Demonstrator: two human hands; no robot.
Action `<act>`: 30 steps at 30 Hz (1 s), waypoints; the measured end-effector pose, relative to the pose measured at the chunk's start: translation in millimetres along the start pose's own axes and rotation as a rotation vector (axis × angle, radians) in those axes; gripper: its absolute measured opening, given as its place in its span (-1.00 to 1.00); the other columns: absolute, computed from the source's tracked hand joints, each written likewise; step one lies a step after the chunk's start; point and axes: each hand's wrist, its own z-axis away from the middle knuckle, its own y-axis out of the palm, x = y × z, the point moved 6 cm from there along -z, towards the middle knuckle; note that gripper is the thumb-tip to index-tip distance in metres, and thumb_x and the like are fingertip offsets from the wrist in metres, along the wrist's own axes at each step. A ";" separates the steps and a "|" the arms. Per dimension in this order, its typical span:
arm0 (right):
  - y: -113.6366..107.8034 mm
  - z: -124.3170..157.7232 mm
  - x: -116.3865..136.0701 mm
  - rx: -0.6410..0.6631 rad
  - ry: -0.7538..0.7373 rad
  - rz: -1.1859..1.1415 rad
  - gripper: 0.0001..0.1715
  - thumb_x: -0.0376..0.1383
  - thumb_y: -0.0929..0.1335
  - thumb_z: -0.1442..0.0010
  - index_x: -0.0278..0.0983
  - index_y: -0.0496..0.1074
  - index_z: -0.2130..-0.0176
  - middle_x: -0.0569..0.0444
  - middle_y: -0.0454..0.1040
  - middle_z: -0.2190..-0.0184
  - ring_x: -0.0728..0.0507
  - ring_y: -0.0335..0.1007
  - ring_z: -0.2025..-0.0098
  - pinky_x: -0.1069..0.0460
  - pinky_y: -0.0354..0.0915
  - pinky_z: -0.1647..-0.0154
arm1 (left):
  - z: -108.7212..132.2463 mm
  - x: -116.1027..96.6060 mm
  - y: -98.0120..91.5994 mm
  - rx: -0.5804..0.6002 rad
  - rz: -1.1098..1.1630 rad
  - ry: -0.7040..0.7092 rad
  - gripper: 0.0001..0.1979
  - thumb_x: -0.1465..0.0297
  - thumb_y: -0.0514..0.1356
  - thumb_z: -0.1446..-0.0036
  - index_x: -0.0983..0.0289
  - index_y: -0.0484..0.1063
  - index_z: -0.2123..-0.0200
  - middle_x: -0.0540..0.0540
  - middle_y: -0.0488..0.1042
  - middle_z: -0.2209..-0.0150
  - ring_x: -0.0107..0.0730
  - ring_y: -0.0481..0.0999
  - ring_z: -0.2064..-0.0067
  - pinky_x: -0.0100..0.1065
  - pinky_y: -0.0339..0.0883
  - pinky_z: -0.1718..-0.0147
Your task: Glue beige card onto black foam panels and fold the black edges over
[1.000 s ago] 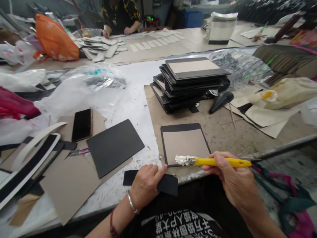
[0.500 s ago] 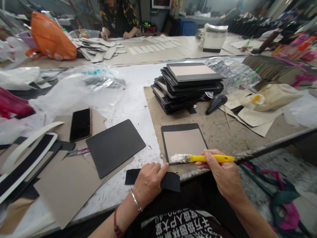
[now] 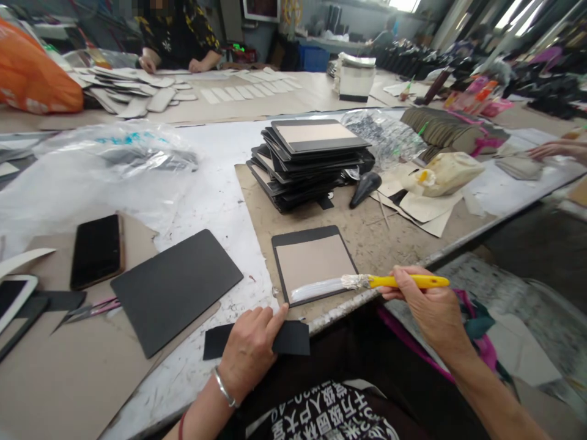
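Note:
My right hand [image 3: 426,305] grips a yellow-handled brush [image 3: 408,282], its bristles coated in white paste. The bristles touch the right part of the near edge of a black-bordered beige panel [image 3: 314,256]. A wet white streak [image 3: 318,288] runs along that edge, left of the bristles. With fingers curled over a black strip [image 3: 293,338], my left hand [image 3: 252,345] hangs at the table's edge, its index fingertip on the panel's near left corner. Left of it lies a plain dark panel [image 3: 177,290].
Behind the panel rises a stack of similar panels [image 3: 316,159]. A phone [image 3: 97,250] and scissors [image 3: 94,308] lie at left. Right of the stack are a black tool [image 3: 365,188] and a stained container [image 3: 449,173]. A co-worker [image 3: 178,43] sits across the table.
The brush has swept right along the panel's near edge, leaving a white streak. My left hand stays at the panel's corner. The camera view has turned right.

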 end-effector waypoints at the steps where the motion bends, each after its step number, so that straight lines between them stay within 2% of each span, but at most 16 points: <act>1: -3.8 -0.8 0.8 -0.006 -0.021 0.016 -0.67 -0.06 0.38 -0.06 -0.28 0.42 0.34 0.07 0.51 0.51 -0.14 0.48 0.51 0.02 0.46 0.44 | 0.3 -0.1 -0.1 -0.003 -0.004 0.004 -0.55 0.66 0.06 0.07 0.39 0.29 0.04 0.09 0.34 0.44 -0.23 0.33 0.44 -0.23 0.32 0.50; 6: -11.9 1.9 13.9 -0.039 -0.123 0.148 -0.71 -0.08 0.34 -0.12 -0.27 0.40 0.34 0.09 0.48 0.53 -0.11 0.46 0.52 0.03 0.42 0.44 | 0.6 -1.4 -1.7 -0.016 -0.009 0.019 -0.50 0.69 0.05 0.12 0.38 0.28 0.03 0.09 0.33 0.45 -0.24 0.33 0.45 -0.24 0.33 0.50; 12: 14.3 26.3 40.8 0.063 -0.500 0.321 -0.85 -0.25 0.29 -0.19 -0.25 0.40 0.38 0.07 0.42 0.43 -0.08 0.40 0.37 0.03 0.34 0.28 | -2.0 -1.3 -3.7 -0.034 0.001 0.025 -0.45 0.71 0.02 0.20 0.39 0.27 0.04 0.09 0.33 0.46 -0.23 0.33 0.45 -0.24 0.34 0.51; 14: 16.6 29.3 41.2 0.086 -0.510 0.317 -0.87 -0.28 0.27 -0.20 -0.25 0.39 0.36 0.06 0.41 0.42 -0.07 0.38 0.35 0.03 0.32 0.27 | -1.7 -1.1 -2.9 -0.023 0.001 0.026 -0.43 0.72 0.02 0.22 0.39 0.27 0.03 0.08 0.32 0.46 -0.23 0.33 0.45 -0.23 0.35 0.51; 19: 10.9 28.8 44.1 0.005 -0.557 0.353 -0.92 -0.33 0.29 -0.17 -0.24 0.39 0.36 0.07 0.40 0.43 -0.08 0.37 0.36 0.03 0.30 0.25 | 1.3 -1.3 -1.6 -0.010 0.001 0.022 -0.41 0.71 0.02 0.23 0.37 0.25 0.02 0.08 0.32 0.45 -0.24 0.33 0.43 -0.24 0.35 0.49; 26: 46.5 56.9 58.8 0.142 -0.592 0.215 -0.88 -0.41 0.26 -0.19 -0.25 0.37 0.33 0.07 0.39 0.43 -0.05 0.36 0.36 0.07 0.31 0.31 | 0.9 -0.8 -2.9 -0.033 0.007 0.040 -0.37 0.73 -0.01 0.27 0.39 0.24 0.01 0.08 0.32 0.45 -0.26 0.33 0.44 -0.26 0.35 0.49; 30: 28.8 54.2 60.0 0.037 -0.599 0.291 -0.88 -0.41 0.27 -0.19 -0.26 0.38 0.35 0.06 0.39 0.42 -0.06 0.36 0.34 0.04 0.30 0.26 | 1.6 -0.6 -1.6 -0.035 0.002 0.042 -0.40 0.73 0.01 0.23 0.39 0.25 0.02 0.08 0.32 0.45 -0.25 0.32 0.45 -0.24 0.34 0.50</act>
